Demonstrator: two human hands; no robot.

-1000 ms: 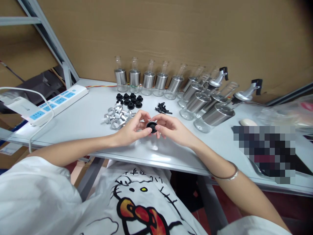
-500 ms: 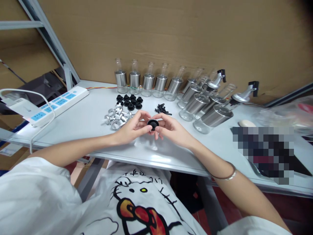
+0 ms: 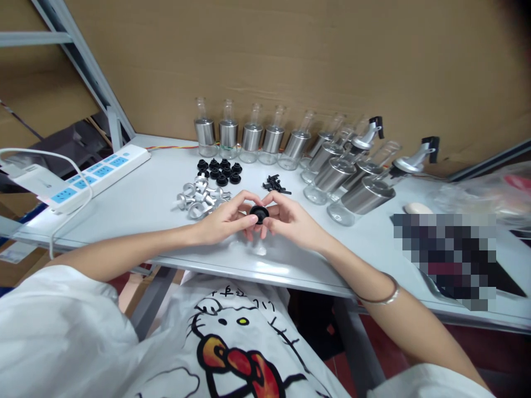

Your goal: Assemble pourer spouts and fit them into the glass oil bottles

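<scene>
Leftmost, a white power strip [image 3: 99, 176] is laid on the table [image 3: 143, 207]. Next, silver parts [image 3: 201, 194] are heaped near black stoppers [image 3: 222, 180]. By the left hand [image 3: 226, 220], a round black piece [image 3: 259, 213] is pinched above the table, gripped opposite by the right hand [image 3: 296, 222]. Rightward, two bottles [image 3: 369, 194] are topped with pourers [image 3: 410, 163].

No text can be read with certainty; black handwritten-style characters [image 3: 229, 292] are printed on the white cloth T-shirt [image 3: 176, 334], too small to be deciphered.
</scene>
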